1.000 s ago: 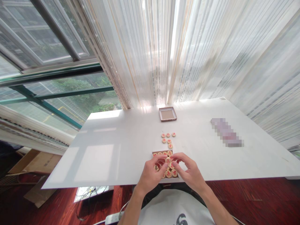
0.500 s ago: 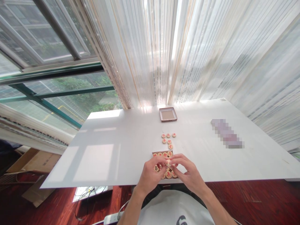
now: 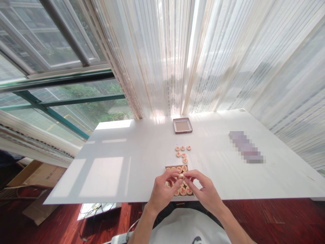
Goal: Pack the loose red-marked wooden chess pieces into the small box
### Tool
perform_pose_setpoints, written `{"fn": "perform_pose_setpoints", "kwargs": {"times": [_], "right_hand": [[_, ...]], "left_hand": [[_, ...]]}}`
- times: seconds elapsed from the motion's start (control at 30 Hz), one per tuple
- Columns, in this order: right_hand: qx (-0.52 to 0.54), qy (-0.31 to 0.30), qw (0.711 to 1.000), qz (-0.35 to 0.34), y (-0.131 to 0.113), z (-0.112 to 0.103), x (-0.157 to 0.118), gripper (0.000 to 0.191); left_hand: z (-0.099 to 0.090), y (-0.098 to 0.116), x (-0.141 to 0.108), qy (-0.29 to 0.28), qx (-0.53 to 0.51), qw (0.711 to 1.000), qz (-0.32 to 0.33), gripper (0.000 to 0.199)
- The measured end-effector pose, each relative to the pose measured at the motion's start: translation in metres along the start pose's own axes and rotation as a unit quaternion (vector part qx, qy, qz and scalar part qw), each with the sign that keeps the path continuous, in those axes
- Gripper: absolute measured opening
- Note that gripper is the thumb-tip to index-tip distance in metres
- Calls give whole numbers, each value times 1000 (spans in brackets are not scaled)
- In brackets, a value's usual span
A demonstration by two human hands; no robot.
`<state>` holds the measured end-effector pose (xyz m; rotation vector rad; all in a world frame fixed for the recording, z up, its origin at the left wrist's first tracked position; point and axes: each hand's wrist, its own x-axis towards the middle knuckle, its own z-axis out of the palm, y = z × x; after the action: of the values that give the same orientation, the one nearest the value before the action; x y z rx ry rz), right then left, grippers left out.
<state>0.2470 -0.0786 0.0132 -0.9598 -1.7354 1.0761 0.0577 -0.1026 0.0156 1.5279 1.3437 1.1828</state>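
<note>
Between the fingertips of both hands is a pale round Chinese chess piece (image 3: 181, 176), held just over a shallow box (image 3: 165, 167). My left hand (image 3: 165, 184) pinches it from the left, and my right hand (image 3: 200, 183) grips it from the other side. Rows of Chinese chess pieces (image 3: 182, 191) with red or dark characters fill much of the box; my fingers hide its middle. Beyond the box, several loose red-marked pieces (image 3: 178, 154) lie face up on the white table (image 3: 142, 149).
An open box lid (image 3: 183, 125) lies toward the table's far edge. On the right is a blurred-out purplish item (image 3: 246, 147). Curtains (image 3: 162, 61) hang behind the table. A cardboard box (image 3: 40, 174) and a power strip (image 3: 120, 238) are at floor level.
Both hands still hold the piece over the box, and its tilt has altered slightly between the fingers. The whole view has shifted a little; the loose pieces and lid stay put.
</note>
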Motion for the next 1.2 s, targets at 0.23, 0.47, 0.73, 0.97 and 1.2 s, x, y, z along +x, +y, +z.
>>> {"fn": "perform_pose_setpoints", "kwargs": {"times": [0.23,0.47,0.73,0.97,1.2], "right_hand": [[-6,-2,999,35,-1,3,1,15],[0,0,999,40,2,5,3,15],[-26,12,998,56,6,-5,2,17],[-73,56,992,83,31,-23,2,20],[-65,68,989,110,57,-31,-2,22]], "left_hand": [[-2,3,1,-43,-64,995,-59,23],[0,-1,2,-36,-51,997,-44,24],[-8,-6,2,2,-51,996,-69,21],[-21,-17,-1,31,-62,992,-106,23],[-38,-15,-6,10,15,994,-107,22]]}}
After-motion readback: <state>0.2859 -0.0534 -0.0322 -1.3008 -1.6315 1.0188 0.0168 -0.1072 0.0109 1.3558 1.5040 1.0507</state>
